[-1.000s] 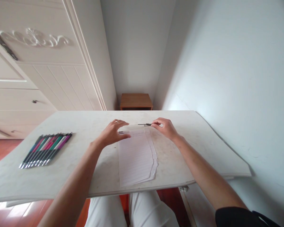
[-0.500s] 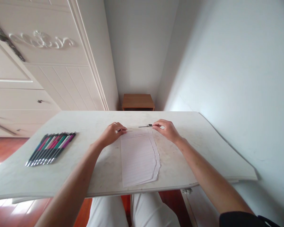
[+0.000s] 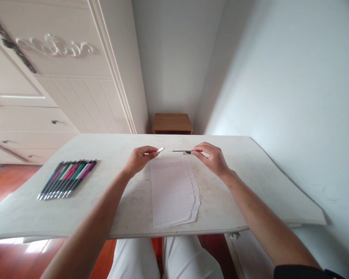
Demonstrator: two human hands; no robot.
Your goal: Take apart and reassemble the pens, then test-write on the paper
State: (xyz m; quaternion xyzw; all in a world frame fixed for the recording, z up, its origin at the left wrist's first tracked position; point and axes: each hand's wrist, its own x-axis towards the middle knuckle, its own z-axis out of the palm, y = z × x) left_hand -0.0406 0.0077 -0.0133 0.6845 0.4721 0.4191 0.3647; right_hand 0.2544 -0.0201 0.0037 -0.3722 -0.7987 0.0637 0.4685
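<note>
My left hand is closed in a pinch on a white pen barrel, whose pale end sticks out past the fingertips to the right. Facing it, my right hand pinches a thin dark pen refill that points left. A short gap separates the barrel from the refill's tip. Close by the right fingertips is a small dark and silver piece; whether it is held or lies on the table, I cannot tell. Both hands are above the far end of the lined paper sheets, which have torn right edges.
Several coloured pens lie side by side on the left of the white table. A small wooden stand is beyond the table's far edge. A cream cabinet rises at the left, a pale wall at the right.
My left hand has lifted slightly and turned, so the white barrel end now shows and tilts up. The right hand keeps the refill nearly level, and the view has shifted a little.
</note>
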